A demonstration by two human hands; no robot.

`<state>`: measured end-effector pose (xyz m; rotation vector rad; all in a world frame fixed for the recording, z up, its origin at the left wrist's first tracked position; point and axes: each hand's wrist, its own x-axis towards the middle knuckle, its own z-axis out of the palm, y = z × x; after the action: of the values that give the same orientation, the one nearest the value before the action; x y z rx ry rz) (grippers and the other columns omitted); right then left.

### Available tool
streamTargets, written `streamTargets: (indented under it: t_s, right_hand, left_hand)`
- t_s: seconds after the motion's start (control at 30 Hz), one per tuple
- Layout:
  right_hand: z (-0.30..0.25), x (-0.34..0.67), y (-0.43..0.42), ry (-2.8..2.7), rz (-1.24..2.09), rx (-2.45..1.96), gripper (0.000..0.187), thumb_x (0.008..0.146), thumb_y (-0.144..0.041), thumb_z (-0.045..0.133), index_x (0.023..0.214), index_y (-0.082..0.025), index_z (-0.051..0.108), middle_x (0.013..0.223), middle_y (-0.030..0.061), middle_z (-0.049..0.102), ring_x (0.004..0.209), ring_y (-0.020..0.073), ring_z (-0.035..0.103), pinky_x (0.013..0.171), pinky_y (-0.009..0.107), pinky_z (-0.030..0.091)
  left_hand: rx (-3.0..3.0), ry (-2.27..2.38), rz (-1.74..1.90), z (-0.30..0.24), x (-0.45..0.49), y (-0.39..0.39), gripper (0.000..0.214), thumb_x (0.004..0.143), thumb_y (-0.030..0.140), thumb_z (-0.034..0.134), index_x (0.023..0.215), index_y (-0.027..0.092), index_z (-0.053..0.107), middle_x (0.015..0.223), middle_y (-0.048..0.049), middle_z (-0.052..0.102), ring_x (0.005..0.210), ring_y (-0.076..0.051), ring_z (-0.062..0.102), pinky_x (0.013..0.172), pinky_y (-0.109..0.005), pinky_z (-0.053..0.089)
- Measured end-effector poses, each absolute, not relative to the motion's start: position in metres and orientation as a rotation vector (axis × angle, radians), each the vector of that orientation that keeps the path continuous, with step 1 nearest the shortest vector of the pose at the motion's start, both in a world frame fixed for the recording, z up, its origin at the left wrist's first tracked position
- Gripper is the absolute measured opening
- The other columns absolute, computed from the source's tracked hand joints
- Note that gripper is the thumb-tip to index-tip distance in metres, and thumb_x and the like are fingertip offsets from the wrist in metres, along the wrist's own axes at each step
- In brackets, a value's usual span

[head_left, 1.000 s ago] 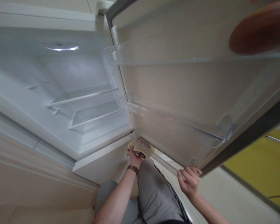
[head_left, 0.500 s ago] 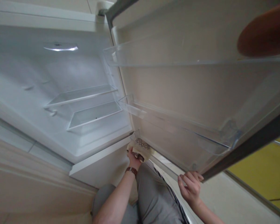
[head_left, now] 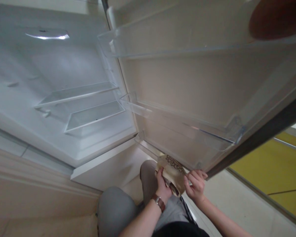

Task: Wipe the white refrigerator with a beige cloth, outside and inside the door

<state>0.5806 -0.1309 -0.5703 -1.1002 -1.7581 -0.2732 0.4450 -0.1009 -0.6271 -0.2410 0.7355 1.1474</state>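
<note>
Head view: left hand and right hand both grip a patterned cloth, stretching it flat against the open fridge door at its bottom edge.

The left hand with the patterned cloth has moved away from the hinge corner of the fridge door. It went along the door's bottom edge, toward the lower middle of the frame. The cloth now touches the fingers of the right hand; before, the two were well apart. The fridge lamp now sits nearer the upper left corner.
</note>
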Motion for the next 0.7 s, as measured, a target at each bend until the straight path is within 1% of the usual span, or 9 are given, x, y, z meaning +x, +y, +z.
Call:
streamTargets:
  t_s: [0.1, 0.2, 0.3, 0.47, 0.53, 0.6, 0.7]
  right_hand:
    - [-0.571, 0.584, -0.132, -1.786, -0.256, -1.071, 0.022, 0.099, -0.019, 0.053, 0.079, -0.020, 0.061, 0.067, -0.0007, 0.054, 0.071, 0.0160, 0.050, 0.078, 0.036, 0.029]
    - [-0.573, 0.590, -0.133, -1.827, -0.226, -1.041, 0.021, 0.099, -0.022, 0.047, 0.093, -0.020, 0.066, 0.076, 0.0019, 0.061, 0.076, 0.0179, 0.054, 0.079, 0.037, 0.031]
    - [-0.574, 0.595, -0.133, -1.857, -0.206, -1.030, 0.022, 0.100, -0.022, 0.045, 0.101, -0.020, 0.067, 0.083, 0.0027, 0.065, 0.081, 0.0189, 0.057, 0.081, 0.038, 0.032]
    - [-0.571, 0.592, -0.136, -1.904, -0.208, -1.062, 0.018, 0.100, -0.020, 0.049, 0.105, -0.021, 0.066, 0.085, 0.0015, 0.066, 0.083, 0.0187, 0.059, 0.081, 0.038, 0.032]
    - [-0.566, 0.592, -0.139, -1.932, -0.218, -1.077, 0.021, 0.099, -0.019, 0.051, 0.113, -0.021, 0.067, 0.090, 0.0023, 0.067, 0.087, 0.0187, 0.061, 0.082, 0.038, 0.035]
    - [-0.558, 0.598, -0.143, -1.921, -0.249, -1.053, 0.027, 0.097, -0.017, 0.055, 0.122, -0.019, 0.065, 0.099, 0.0053, 0.066, 0.093, 0.0197, 0.062, 0.083, 0.038, 0.041]
    - [-0.533, 0.623, -0.142, -1.823, -0.442, -0.895, 0.040, 0.087, -0.014, 0.067, 0.127, -0.020, 0.062, 0.108, 0.0084, 0.062, 0.104, 0.0244, 0.063, 0.086, 0.040, 0.051]
  left_hand:
    - [-0.235, 0.746, 1.034, -0.624, 0.460, -0.118, 0.037, 0.095, 0.050, 0.063, 0.098, 0.016, 0.078, 0.090, -0.0138, 0.080, 0.079, -0.027, 0.078, 0.078, -0.039, 0.064]
    - [-0.231, 0.753, 1.018, -0.618, 0.463, -0.121, 0.035, 0.095, 0.048, 0.062, 0.097, 0.016, 0.077, 0.087, -0.0134, 0.079, 0.076, -0.026, 0.078, 0.077, -0.038, 0.064]
    - [-0.225, 0.765, 1.075, -0.614, 0.456, -0.111, 0.034, 0.096, 0.045, 0.059, 0.098, 0.015, 0.076, 0.085, -0.0130, 0.078, 0.075, -0.025, 0.077, 0.076, -0.036, 0.063]
    - [-0.190, 0.830, 1.284, -0.612, 0.425, -0.081, 0.026, 0.094, 0.039, 0.060, 0.097, 0.017, 0.073, 0.084, -0.0091, 0.078, 0.077, -0.024, 0.077, 0.076, -0.033, 0.062]
    - [-0.180, 0.842, 1.342, -0.610, 0.405, -0.066, 0.021, 0.093, 0.035, 0.061, 0.093, 0.018, 0.072, 0.082, -0.0091, 0.077, 0.079, -0.024, 0.077, 0.076, -0.033, 0.061]
    - [-0.189, 0.859, 1.419, -0.607, 0.382, -0.051, 0.018, 0.092, 0.033, 0.060, 0.090, 0.018, 0.070, 0.078, -0.0072, 0.075, 0.077, -0.024, 0.077, 0.078, -0.034, 0.061]
    - [-0.194, 0.873, 1.506, -0.603, 0.351, -0.030, 0.016, 0.091, 0.032, 0.058, 0.088, 0.019, 0.068, 0.074, -0.0039, 0.073, 0.072, -0.022, 0.076, 0.080, -0.037, 0.062]
